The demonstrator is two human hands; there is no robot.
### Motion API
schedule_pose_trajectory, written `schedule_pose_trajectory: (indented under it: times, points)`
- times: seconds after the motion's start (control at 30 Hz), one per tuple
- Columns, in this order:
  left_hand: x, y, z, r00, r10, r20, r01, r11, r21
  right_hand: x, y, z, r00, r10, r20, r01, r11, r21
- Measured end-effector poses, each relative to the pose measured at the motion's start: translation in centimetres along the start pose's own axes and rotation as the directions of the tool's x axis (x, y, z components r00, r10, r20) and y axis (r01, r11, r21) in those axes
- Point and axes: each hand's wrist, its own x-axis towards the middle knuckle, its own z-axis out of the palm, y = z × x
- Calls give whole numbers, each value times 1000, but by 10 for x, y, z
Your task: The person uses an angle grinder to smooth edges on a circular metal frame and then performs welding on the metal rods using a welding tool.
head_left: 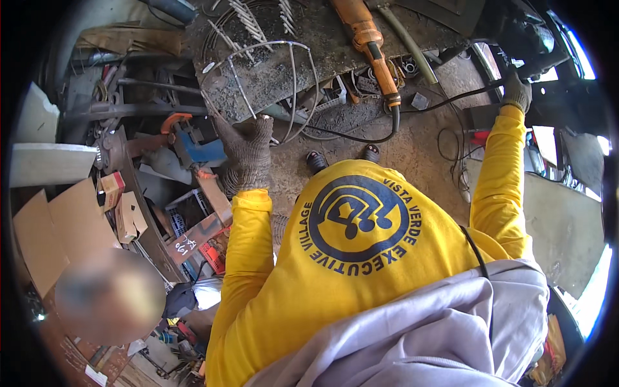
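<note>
My left hand, in a grey-brown knit glove, closes on a frame of bent metal rod. The frame's curved hoops stand over the near edge of a dark, gritty worktable. Far to the right, my gloved right hand is stretched out to a dark machine. Its fingers look curled at a dark part there, but what they grip is hard to make out. An orange angle grinder lies on the table between my hands, its black cord running off to the right.
Short metal rods lie at the table's far side. A blue and orange tool sits among clutter at left, by cardboard boxes. Black cord crosses above the floor. A blurred patch hides the lower left.
</note>
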Motion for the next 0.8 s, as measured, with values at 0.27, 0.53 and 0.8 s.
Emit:
schedule_pose_trajectory:
  times: [0.27,0.53,0.8]
  points:
    - [2,17,-6,995,-92,41,91,995,34,7,-6,-7,974,-48,-221,35,998,-60]
    - [3,41,-6,998,-63,13,64,994,-84,8,-3,-80,933,-319,-169,358,752,554]
    - [-3,50,-16,909,-396,130,407,911,-63,-167,-23,-98,806,-452,381,-309,227,924]
